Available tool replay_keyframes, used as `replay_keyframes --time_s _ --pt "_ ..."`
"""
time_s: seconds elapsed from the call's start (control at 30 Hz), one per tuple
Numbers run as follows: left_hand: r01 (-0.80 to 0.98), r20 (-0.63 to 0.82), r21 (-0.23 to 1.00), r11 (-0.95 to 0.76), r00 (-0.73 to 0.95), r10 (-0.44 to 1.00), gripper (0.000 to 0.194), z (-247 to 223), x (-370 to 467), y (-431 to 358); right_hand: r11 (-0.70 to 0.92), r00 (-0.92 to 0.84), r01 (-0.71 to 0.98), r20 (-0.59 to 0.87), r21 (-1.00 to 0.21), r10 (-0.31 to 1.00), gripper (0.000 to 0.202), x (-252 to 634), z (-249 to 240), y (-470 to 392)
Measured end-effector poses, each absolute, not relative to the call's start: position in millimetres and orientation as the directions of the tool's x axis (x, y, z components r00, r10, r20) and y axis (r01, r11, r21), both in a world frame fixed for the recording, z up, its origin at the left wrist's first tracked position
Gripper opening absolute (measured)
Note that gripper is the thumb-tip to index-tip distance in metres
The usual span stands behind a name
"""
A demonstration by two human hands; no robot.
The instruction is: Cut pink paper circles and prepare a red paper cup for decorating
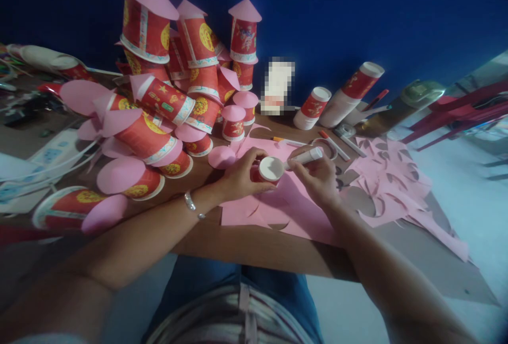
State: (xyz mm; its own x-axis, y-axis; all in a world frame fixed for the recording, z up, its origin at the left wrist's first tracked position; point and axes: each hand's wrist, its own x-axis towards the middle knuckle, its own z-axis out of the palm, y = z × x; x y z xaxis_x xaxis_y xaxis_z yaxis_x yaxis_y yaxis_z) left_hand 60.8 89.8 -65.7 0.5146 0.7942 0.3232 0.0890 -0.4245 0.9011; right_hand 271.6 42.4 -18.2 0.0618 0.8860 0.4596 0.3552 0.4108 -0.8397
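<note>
My left hand (246,174) is wrapped around a small red paper cup (271,170), with its round white end facing up. In my right hand (317,177) is a white glue stick (308,156), its tip close to the right side of the cup's rim; whether they touch is hard to see. Under both hands lies a cut-up pink paper sheet (246,211). A pink paper cone (222,157) rests just left of the cup, beyond my left wrist.
Red paper cups topped with pink cones (148,26) are piled along the left. Stacked cups (313,108) lean at the back, near a tape roll (345,130) and an orange-handled cutter (289,142). Pink paper scraps (391,185) spread over the right side. A blue wall (337,16) stands behind.
</note>
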Motion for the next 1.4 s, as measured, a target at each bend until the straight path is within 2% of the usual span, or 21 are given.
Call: replay_keyframes --time_s 0.17,0.27,0.43,0.67,0.97,1.17,1.27,1.4 --pt "0.071 0.341 0.892 -0.446 0.542 0.768 0.068 -60.7 59.2 90.3 0.37 0.067 0.411 0.432 -0.833 0.899 0.017 272.7 -20.1 44.3" --pt "0.082 0.338 0.888 -0.451 0.549 0.764 0.066 -57.7 58.8 90.5 0.347 0.072 0.39 0.404 -0.853 0.912 0.019 273.0 -22.3 45.7" --pt "0.084 0.348 0.88 -0.468 0.559 0.753 0.062 -52.9 58.8 88.7 0.403 0.106 0.318 0.454 -0.858 0.885 0.019 272.2 -21.1 44.4" --pt "0.074 0.311 0.898 -0.434 0.592 0.743 0.063 -51.1 57.5 88.8 0.431 0.045 0.416 0.491 -0.801 0.87 0.012 272.2 -18.4 42.3" --pt "0.046 0.286 0.923 -0.383 0.584 0.76 0.066 -53.4 58.3 90.6 0.32 0.064 0.425 0.381 -0.847 0.922 0.021 273.7 -17.7 45.4" --pt "0.002 0.299 0.914 -0.407 0.676 0.674 0.06 -45.9 51.3 92.3 0.287 0.126 0.301 0.336 -0.91 0.934 0.027 274.9 -24.0 48.5" --pt "0.013 0.285 0.908 -0.42 0.716 0.637 0.067 -43.9 50.0 91.0 0.316 0.139 0.283 0.364 -0.906 0.921 0.028 275.2 -24.3 47.5" --pt "0.058 0.29 0.898 -0.436 0.667 0.686 0.084 -49.6 54.5 90.1 0.372 0.103 0.306 0.419 -0.877 0.902 0.025 273.9 -22.0 44.4"
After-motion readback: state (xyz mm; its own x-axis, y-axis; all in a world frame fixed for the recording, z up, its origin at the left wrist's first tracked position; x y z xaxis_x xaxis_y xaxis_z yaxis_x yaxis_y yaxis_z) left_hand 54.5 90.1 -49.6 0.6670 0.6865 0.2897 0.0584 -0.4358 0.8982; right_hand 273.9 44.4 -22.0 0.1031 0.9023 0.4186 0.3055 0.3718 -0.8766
